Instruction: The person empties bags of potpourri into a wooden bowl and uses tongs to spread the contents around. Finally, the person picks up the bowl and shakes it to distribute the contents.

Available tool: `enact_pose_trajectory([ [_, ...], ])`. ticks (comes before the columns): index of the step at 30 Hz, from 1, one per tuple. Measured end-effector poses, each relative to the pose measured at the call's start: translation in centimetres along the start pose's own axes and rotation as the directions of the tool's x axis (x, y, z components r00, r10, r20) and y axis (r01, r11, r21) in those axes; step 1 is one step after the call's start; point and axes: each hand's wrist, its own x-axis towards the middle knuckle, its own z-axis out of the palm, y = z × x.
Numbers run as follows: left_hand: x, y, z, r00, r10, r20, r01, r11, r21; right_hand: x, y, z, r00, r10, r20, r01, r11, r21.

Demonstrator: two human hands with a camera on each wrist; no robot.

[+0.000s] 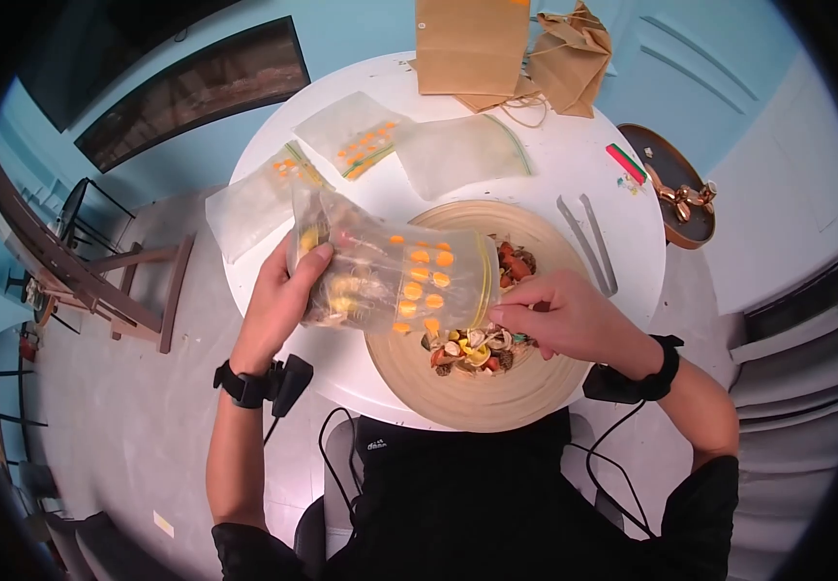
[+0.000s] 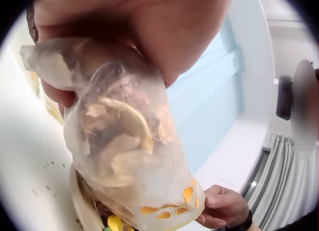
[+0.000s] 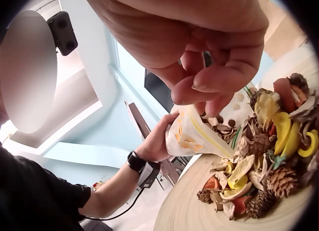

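A translucent zip bag (image 1: 365, 257) with orange dots lies tipped sideways, its zip mouth over the round wooden tray (image 1: 399, 382). My left hand (image 1: 278, 295) grips the closed end, and dried petals and yellow pieces show through the plastic. At the mouth, my right hand (image 1: 569, 320) pinches the bag's edge with thumb and fingers. Potpourri (image 1: 477, 356) is heaped on the tray below the opening. In the right wrist view this heap includes pine cones (image 3: 284, 182), yellow curled pieces (image 3: 282, 134) and dried petals. Part of the heap is hidden behind the bag in the head view.
Flat zip bags (image 1: 462, 155) lie along the far left of the white table (image 1: 332, 373). Long metal tongs (image 1: 588, 242) rest right of the tray. Brown paper bags (image 1: 472, 48) stand at the back. A red and green stick (image 1: 626, 164) lies near the right edge.
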Motion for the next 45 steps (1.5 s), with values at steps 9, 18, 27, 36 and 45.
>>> enact_pose_trajectory([
  [9, 2.0, 4.3, 1.5, 0.981, 0.14, 0.137, -0.172, 0.952, 0.255, 2.7, -1.8, -5.2, 0.969, -0.232, -0.082, 0.17, 0.874, -0.456],
  [18, 2.2, 9.5, 4.3, 0.933, 0.128, 0.338, -0.274, 0.86, 0.431, 7.7, -7.5, -6.0, 0.897, -0.442, -0.03, 0.432, 0.888, -0.156],
  [27, 1.5, 8.2, 2.9, 0.922, 0.318, 0.221, -0.385, 0.81, 0.442, 4.4, -5.9, -7.9, 0.89, -0.381, -0.252, 0.375, 0.924, -0.073],
  [36, 1.1, 6.8, 2.7, 0.95, 0.279, 0.144, -0.295, 0.95, 0.106, 2.2, -4.8, -9.0, 0.873, -0.355, -0.335, 0.386, 0.922, 0.027],
  [45, 1.0, 8.3, 2.2, 0.946, 0.293, 0.137, -0.307, 0.946, 0.099, 1.3, -3.4, -9.8, 0.853, -0.351, -0.386, 0.398, 0.916, 0.047],
])
